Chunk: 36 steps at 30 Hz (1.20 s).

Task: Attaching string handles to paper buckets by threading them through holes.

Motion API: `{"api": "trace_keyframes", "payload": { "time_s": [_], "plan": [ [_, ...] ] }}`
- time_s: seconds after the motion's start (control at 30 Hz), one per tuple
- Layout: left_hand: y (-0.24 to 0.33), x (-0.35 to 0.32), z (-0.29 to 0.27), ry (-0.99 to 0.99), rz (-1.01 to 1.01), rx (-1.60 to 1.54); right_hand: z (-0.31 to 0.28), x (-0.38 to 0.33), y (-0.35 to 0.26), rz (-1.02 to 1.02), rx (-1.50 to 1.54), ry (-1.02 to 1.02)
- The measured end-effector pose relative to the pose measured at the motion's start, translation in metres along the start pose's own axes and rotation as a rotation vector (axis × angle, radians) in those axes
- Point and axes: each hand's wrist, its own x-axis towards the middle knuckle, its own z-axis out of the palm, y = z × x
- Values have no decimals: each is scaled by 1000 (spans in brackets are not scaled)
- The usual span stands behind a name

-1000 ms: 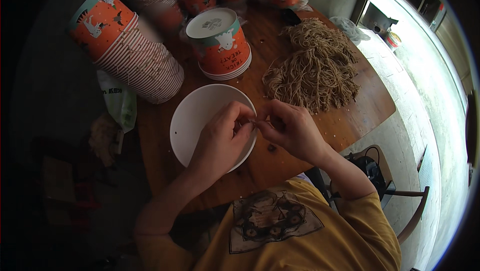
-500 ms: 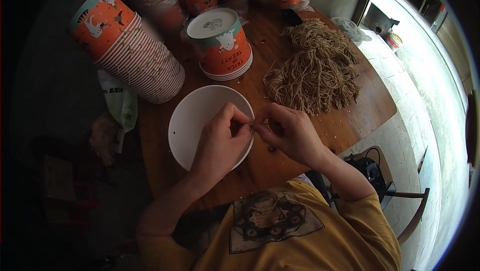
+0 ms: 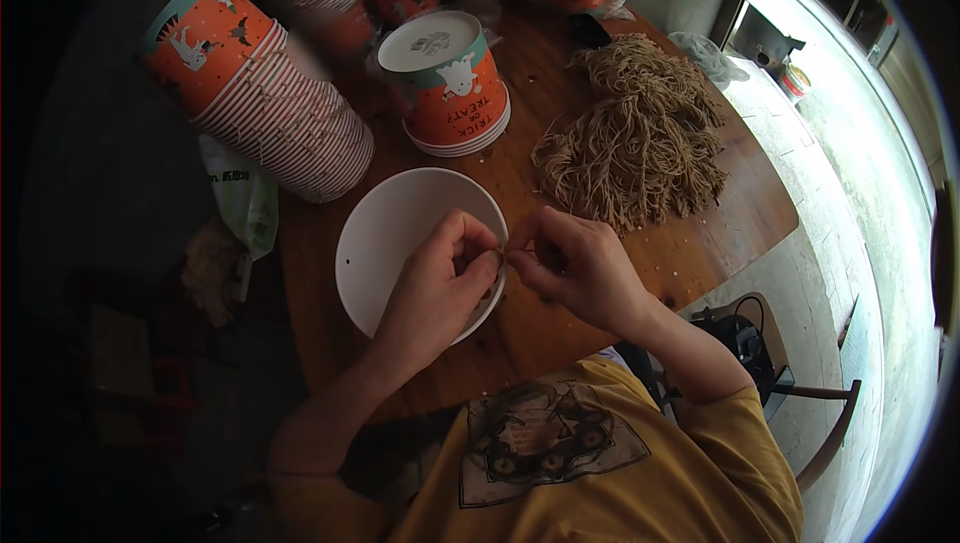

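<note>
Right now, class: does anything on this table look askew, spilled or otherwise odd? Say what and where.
One stack of orange paper cups lies tipped on its side at the table's far left, hanging over the edge, while another cup stack stands upside down. Small pale specks dot the wood beside the heap of tan cords.

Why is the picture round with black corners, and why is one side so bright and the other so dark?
Head view: a fisheye lens bends straight edges, so the floor at right curves and the corners go black. Daylight falls from the right, washing out that floor, while the left beyond the table sinks into shadow. The white bucket, left hand and right hand look fairly sharp; the cup stacks soften near the rim.
</note>
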Motion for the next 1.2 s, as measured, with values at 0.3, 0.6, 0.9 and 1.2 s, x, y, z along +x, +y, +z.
{"api": "trace_keyframes", "payload": {
  "time_s": [0.3, 0.6, 0.9, 1.2],
  "plan": [
    [-10, 5, 2, 4, 2, -129, -3, 5, -2, 83, 58, -44],
    [-4, 4, -5, -55, -111, -172, -3, 5, -6, 111, 13, -54],
    [-10, 4, -6, -9, -11, -122, -2, 5, -6, 83, 5, -30],
    [-12, 2, -4, 60, 169, 189, -1, 5, -5, 91, -22, -28]
  ]
}}
